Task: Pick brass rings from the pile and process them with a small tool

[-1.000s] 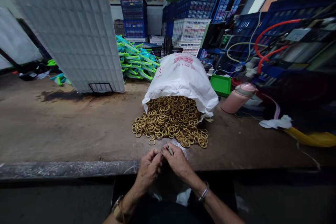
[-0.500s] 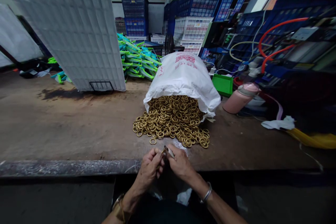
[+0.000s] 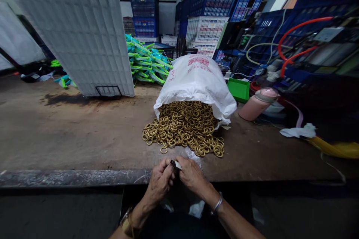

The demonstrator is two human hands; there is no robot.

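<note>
Both of my hands are close together at the table's front edge, just below a heap of brass-coloured rings [image 3: 183,127]. My left hand [image 3: 159,181] is closed in a pinch on what looks like one of these rings, almost wholly hidden by the fingers. In my right hand [image 3: 192,176] is a small tool [image 3: 177,165] with a whitish body and a dark tip. That tip meets the left thumb and fingertips. The heap spills from the mouth of a white woven sack [image 3: 193,78] lying on its side. One loose ring [image 3: 163,150] lies just in front of the heap.
A tall whitish ribbed panel [image 3: 92,37] stands at left on the wooden table [image 3: 70,134]. Behind it is a pile of green and blue plastic pieces [image 3: 148,61]. To the right are a green tray [image 3: 238,89], a pink bottle [image 3: 258,104] and hoses. Stacked crates [image 3: 207,28] fill the back.
My right hand has shifted slightly left and turned, so the tool's dark tip now lies over the left fingertips. The brass-coloured bit seen between the fingers earlier is now hidden.
</note>
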